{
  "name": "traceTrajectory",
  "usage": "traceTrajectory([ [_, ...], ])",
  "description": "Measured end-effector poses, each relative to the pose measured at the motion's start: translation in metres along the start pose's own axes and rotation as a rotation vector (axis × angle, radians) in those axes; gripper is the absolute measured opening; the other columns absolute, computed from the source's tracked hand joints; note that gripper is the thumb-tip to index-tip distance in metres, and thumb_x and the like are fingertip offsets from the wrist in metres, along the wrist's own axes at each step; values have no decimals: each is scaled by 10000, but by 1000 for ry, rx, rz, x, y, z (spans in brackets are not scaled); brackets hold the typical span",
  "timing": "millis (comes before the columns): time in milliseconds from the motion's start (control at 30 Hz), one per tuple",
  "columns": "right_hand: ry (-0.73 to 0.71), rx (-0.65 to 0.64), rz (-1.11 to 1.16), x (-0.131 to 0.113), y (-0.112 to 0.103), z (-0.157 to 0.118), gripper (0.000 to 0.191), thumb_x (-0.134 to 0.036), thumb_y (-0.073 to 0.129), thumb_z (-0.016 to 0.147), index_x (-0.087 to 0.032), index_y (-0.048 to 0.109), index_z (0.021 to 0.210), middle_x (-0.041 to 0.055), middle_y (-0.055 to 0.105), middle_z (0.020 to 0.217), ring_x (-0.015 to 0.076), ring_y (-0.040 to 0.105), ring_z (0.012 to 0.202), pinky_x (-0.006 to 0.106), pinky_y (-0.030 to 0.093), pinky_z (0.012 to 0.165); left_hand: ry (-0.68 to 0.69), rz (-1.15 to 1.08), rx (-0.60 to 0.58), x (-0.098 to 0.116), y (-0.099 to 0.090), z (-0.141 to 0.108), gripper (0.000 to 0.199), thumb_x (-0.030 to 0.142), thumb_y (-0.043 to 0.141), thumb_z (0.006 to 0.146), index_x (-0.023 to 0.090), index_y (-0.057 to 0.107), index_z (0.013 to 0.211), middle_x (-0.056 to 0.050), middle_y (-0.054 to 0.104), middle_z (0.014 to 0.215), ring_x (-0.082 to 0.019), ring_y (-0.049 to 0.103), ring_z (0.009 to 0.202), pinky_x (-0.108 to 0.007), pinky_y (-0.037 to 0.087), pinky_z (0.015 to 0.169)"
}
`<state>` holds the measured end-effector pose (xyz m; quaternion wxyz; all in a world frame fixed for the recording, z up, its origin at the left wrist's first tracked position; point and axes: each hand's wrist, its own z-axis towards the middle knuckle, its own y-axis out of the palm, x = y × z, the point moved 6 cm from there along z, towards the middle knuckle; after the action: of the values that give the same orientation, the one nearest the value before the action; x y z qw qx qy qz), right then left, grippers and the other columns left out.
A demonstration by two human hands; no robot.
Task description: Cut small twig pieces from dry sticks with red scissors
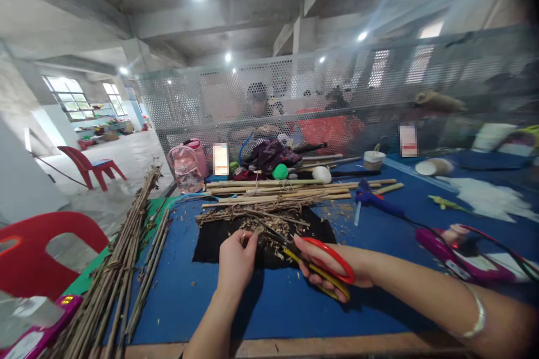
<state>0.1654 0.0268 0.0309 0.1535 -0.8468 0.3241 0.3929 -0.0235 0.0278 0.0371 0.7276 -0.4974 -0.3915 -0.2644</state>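
Observation:
My left hand (236,261) is closed, thumb and forefinger pinched together over the black cloth (206,247). Whatever small piece sits in that pinch is too fine to make out. My right hand (314,251) grips a pair of scissors (325,275) with red and yellow handles. Their dark blades point left, toward my left fingertips. Beneath the blades, short cut twig bits and chips (273,244) lie heaped on the cloth. A bunch of thin dry twigs (227,213) stretches along the cloth's far edge.
Long bundled sticks (122,258) lean along the table's left side. Beyond the cloth are pale rods (269,188), green yarn (280,171) and a white ball (321,174). A blue glue gun (373,197) lies right. A perforated metal screen (181,101) separates other people. Red chair (50,247) left.

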Motion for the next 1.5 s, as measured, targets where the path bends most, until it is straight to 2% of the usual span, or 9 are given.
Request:
traceTrajectory([
  [100,7,14,19,1,3,7,620,-765,275,725,-174,461,687,-60,377,487,35,334,328,142,344,261,-10,-38,-40,2,4,-1,262,376,516,746,152,644,701,-35,632,640,-148,535,605,-230,346,572],
  [267,65,124,44,8,-1,18,561,-737,327,734,-189,418,658,-82,337,432,22,253,279,103,214,221,-21,-7,-63,-3,8,0,260,372,527,736,150,643,667,-26,616,596,-138,520,567,-224,324,539],
  [400,83,153,30,10,-4,16,526,-710,385,733,-190,425,664,-86,337,425,19,247,267,97,186,218,-11,5,-53,-7,5,1,255,369,529,738,152,639,660,-22,615,591,-130,512,558,-219,320,536],
  [633,-22,28,75,7,6,4,587,-726,300,753,-171,487,718,-52,413,494,32,344,325,136,359,270,11,29,48,-5,-4,1,273,400,518,755,168,655,716,-30,646,657,-144,545,610,-224,341,555],
  [867,-2,46,6,6,16,7,580,-710,263,777,-173,464,689,-64,382,454,37,315,287,147,345,247,39,-35,-68,1,8,-3,246,341,508,770,160,674,752,-39,666,697,-150,568,638,-234,375,603],
  [1067,13,173,-13,6,10,6,554,-740,347,725,-193,426,683,-85,351,428,27,229,280,119,218,206,30,118,-119,-3,10,-2,237,275,469,807,163,676,777,-52,679,752,-142,580,689,-221,358,626],
  [1267,-42,243,-137,7,4,4,549,-713,394,730,-175,428,629,-84,335,391,16,235,261,109,170,219,-37,368,-69,-9,2,-1,246,337,483,806,184,659,726,-74,665,706,-162,588,680,-232,332,615],
  [1367,-46,213,-89,11,3,3,552,-726,389,720,-180,429,649,-89,330,398,20,228,261,116,181,215,-31,374,-53,-7,-1,-1,259,352,475,813,187,656,728,-73,668,722,-161,589,688,-231,331,621],
  [1500,-45,53,7,12,9,-1,584,-741,319,734,-177,469,718,-64,416,489,27,307,301,134,313,248,-21,332,-13,-6,-5,0,251,340,471,821,192,673,802,-72,680,776,-165,598,750,-230,354,655],
])
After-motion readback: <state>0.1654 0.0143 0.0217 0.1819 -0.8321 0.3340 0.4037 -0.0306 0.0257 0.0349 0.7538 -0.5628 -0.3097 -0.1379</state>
